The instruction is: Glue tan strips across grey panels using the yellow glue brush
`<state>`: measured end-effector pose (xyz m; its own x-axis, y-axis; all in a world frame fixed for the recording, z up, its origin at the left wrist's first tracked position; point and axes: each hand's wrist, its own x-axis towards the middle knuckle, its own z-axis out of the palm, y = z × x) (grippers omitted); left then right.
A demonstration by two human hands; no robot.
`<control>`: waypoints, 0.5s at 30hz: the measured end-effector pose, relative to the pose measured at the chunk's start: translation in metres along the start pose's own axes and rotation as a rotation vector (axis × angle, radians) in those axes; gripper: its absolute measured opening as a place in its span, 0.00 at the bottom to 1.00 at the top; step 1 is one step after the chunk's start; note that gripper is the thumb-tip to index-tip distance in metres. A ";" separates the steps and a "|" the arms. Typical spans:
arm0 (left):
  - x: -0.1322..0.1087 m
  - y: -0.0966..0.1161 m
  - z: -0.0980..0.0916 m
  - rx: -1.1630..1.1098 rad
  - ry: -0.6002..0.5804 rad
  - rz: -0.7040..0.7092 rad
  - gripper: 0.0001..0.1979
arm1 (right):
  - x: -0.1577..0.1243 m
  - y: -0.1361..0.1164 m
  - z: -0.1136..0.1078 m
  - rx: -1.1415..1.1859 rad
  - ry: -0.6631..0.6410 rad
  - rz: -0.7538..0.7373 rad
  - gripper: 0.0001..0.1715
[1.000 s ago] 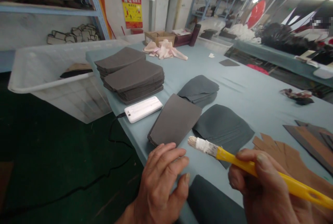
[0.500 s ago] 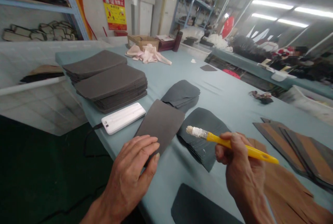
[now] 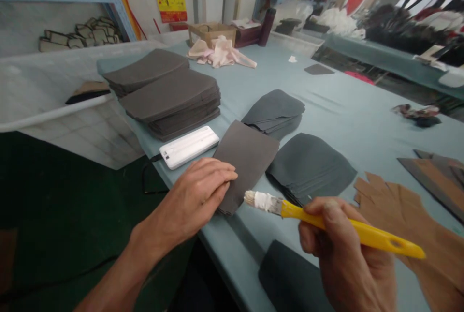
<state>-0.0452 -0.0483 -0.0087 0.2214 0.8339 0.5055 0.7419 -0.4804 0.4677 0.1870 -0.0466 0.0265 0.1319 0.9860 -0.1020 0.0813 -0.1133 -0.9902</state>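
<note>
My left hand (image 3: 201, 188) lies flat, fingers stretched out, on the near left part of a brown-grey cut sheet (image 3: 250, 150); more sheets show beneath its near edge. My right hand (image 3: 344, 239) is closed around the yellow handle of a paintbrush (image 3: 293, 209). White paste coats the brush's bristles, which hover just off the sheet's near right corner. Beside that sheet lie a fanned stack of dark grey-green pieces (image 3: 311, 167) and a smaller similar stack (image 3: 275, 111). Another dark piece (image 3: 290, 278) sits at the near edge, partly behind my right hand.
Tall stacks of brown-grey sheets (image 3: 174, 94) stand at the table's left, by a white power bank-like device (image 3: 190, 147) with a cable. Brown pieces (image 3: 395, 205) lie to the right. Pale cloth (image 3: 221, 53) and a cardboard box (image 3: 210, 35) are at the back. A white bin (image 3: 72, 123) adjoins the left edge.
The brush has moved nearer to me and toward the sheet's near corner. My left hand stays on the sheet. The view has shifted, so the table things appear further right and higher.
</note>
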 end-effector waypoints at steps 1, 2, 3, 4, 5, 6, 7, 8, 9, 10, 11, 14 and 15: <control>0.001 -0.001 -0.001 0.002 -0.014 -0.002 0.11 | -0.006 0.000 0.002 -0.007 -0.009 0.023 0.28; 0.001 -0.002 -0.001 0.002 -0.027 -0.006 0.11 | -0.010 0.001 0.003 -0.016 -0.014 0.044 0.29; 0.002 -0.003 -0.001 0.002 -0.035 -0.009 0.11 | -0.014 0.001 0.004 -0.024 -0.015 0.060 0.29; 0.002 -0.003 -0.001 0.001 -0.041 -0.011 0.11 | -0.016 0.001 0.006 -0.025 -0.012 0.070 0.29; 0.002 -0.004 0.000 0.001 -0.043 -0.014 0.11 | -0.017 0.001 0.007 -0.023 -0.006 0.075 0.29; 0.002 -0.004 0.000 0.002 -0.041 -0.014 0.11 | -0.018 0.000 0.008 -0.019 0.005 0.073 0.29; 0.002 -0.004 0.000 0.006 -0.038 -0.011 0.11 | -0.017 0.000 0.009 -0.015 0.019 0.064 0.28; 0.001 -0.004 0.000 0.010 -0.037 -0.005 0.11 | -0.015 0.000 0.010 -0.014 0.035 0.048 0.28; 0.001 -0.004 0.000 0.016 -0.039 0.001 0.12 | -0.013 0.000 0.010 -0.015 0.048 0.028 0.27; 0.001 -0.004 0.000 0.022 -0.043 0.006 0.12 | -0.010 0.000 0.010 -0.019 0.058 0.006 0.27; 0.001 -0.004 0.000 0.029 -0.048 0.010 0.12 | -0.007 0.001 0.009 -0.030 0.050 -0.014 0.27; 0.001 -0.006 0.000 0.039 -0.055 0.032 0.12 | 0.004 0.008 0.004 -0.080 -0.023 -0.067 0.28; 0.000 -0.007 0.000 0.039 -0.054 0.039 0.12 | 0.007 0.010 0.003 -0.090 -0.039 -0.081 0.29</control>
<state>-0.0506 -0.0445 -0.0120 0.2837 0.8286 0.4826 0.7558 -0.5030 0.4193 0.1863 -0.0404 0.0157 0.0827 0.9962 -0.0275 0.1786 -0.0420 -0.9830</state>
